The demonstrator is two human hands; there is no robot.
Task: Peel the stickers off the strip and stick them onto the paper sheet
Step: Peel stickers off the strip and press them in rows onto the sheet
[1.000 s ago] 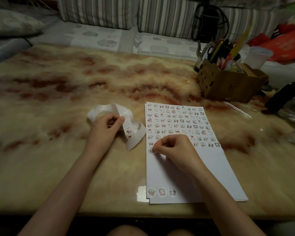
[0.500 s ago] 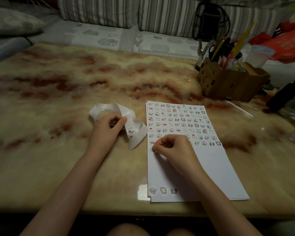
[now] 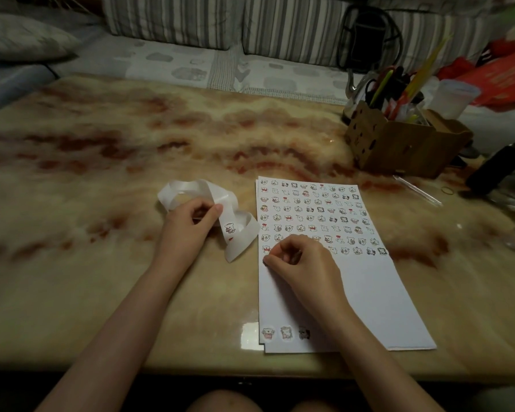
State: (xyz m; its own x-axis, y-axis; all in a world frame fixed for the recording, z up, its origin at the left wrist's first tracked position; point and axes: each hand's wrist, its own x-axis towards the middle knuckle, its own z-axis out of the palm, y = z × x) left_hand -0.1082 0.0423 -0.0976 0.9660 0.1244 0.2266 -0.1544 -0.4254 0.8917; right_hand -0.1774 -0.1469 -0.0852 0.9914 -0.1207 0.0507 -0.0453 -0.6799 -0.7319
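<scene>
Left grip (image 3: 191,230) is pinching the strip (image 3: 241,237) on the tabletop (image 3: 101,292), just left of the paper sheet (image 3: 369,292), so the next sticker (image 3: 229,228) is facing up within reach. Right grip (image 3: 304,266) is curled narrow, fingertips (image 3: 266,261) pressing the sheet's left edge, probably starting a new row below the stuck stickers (image 3: 309,209) filling the top. Can't tell if one is sitting under the fingertips.

Single head-worn view, looking forward and down, close over table (image 3: 101,292)
</scene>
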